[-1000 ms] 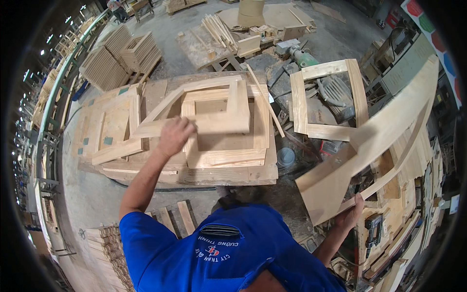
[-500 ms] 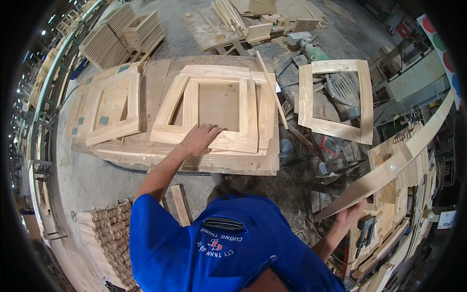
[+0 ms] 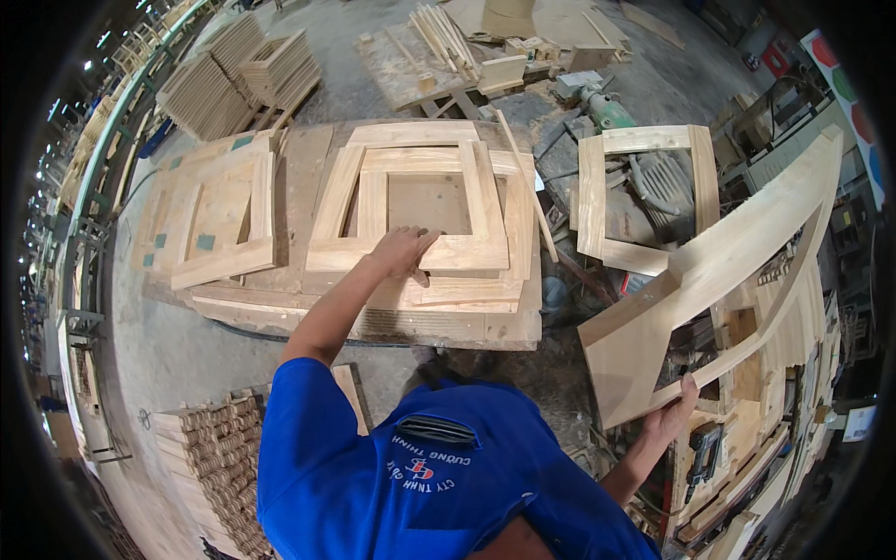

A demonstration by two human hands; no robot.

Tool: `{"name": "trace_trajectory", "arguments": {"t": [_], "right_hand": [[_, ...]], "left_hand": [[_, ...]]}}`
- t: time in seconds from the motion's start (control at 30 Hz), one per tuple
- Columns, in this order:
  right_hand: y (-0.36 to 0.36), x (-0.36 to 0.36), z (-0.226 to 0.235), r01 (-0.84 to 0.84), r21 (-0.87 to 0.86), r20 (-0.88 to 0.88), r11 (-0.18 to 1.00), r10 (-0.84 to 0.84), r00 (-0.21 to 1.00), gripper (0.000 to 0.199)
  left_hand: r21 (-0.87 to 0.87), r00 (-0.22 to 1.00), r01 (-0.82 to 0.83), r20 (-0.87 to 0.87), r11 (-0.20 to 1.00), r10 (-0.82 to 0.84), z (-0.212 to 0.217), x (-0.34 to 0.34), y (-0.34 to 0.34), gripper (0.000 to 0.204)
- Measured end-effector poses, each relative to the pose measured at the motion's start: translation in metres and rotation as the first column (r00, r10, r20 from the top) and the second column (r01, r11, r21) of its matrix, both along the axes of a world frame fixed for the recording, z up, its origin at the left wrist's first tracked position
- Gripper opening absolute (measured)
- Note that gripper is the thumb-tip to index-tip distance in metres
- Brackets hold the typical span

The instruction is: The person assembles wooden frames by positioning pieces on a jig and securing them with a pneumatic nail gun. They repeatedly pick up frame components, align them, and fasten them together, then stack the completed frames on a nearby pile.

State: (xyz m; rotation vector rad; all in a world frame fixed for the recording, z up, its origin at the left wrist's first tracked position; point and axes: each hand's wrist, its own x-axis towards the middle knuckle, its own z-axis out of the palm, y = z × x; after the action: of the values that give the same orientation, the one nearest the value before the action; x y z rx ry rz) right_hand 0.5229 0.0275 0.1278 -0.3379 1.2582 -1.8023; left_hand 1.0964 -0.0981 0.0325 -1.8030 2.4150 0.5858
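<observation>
The wooden frame (image 3: 415, 210) under the left hand (image 3: 403, 250) lies flat on top of a stack of similar frames on a low work platform (image 3: 448, 322), directly ahead of the person. The left hand rests palm down on the frame's near rail, fingers spread and not curled around anything, so it presses rather than grips. The right hand (image 3: 674, 415) is clenched on the lower edge of a second frame (image 3: 709, 280), a large pale one held up off the floor at the person's right and tilted, its long rail running up toward the upper right. A third frame (image 3: 639, 201) lies flat just beyond it, over a dark metal part on the floor. On the left part of the platform another frame (image 3: 219, 219) lies flat, with small green patches near its corners. A green power tool (image 3: 597, 103) sits on the floor behind the platform, near a low pallet carrying loose wooden slats (image 3: 448, 33). Stacks of cut boards (image 3: 238, 79) stand at the upper left, and a bundle of short wood pieces (image 3: 210, 457) lies at the person's lower left, beside the blue sleeve.
</observation>
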Motion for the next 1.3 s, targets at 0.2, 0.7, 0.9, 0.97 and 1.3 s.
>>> {"name": "trace_trajectory", "arguments": {"t": [0.2, 0.7, 0.9, 0.97, 1.3], "right_hand": [[-0.009, 0.009, -0.001, -0.049, 0.001, -0.094, 0.999, 0.049, 0.994, 0.047], [-0.014, 0.029, -0.009, -0.063, 0.061, -0.177, 0.996, 0.073, 0.981, 0.049], [-0.013, 0.026, -0.013, -0.057, 0.045, -0.154, 0.997, 0.063, 0.986, 0.043], [-0.012, 0.026, -0.013, -0.043, 0.052, -0.157, 0.998, 0.051, 0.986, 0.043], [-0.023, 0.028, -0.017, -0.054, 0.069, -0.155, 0.996, 0.064, 0.986, 0.052]], "left_hand": [[0.017, 1.0, 0.013, 0.009, 1.0, -0.013, -0.005, -0.004, -0.016, 0.123], [0.027, 0.999, -0.04, 0.004, 0.999, 0.039, -0.011, 0.009, -0.021, 0.118], [0.033, 0.996, -0.064, 0.059, 0.997, 0.062, -0.013, 0.011, -0.025, 0.12], [0.023, 0.996, -0.069, 0.052, 0.997, 0.067, -0.012, 0.012, -0.027, 0.119], [-0.01, 0.997, -0.076, 0.024, 0.997, 0.076, -0.019, 0.008, -0.027, 0.115]]}}
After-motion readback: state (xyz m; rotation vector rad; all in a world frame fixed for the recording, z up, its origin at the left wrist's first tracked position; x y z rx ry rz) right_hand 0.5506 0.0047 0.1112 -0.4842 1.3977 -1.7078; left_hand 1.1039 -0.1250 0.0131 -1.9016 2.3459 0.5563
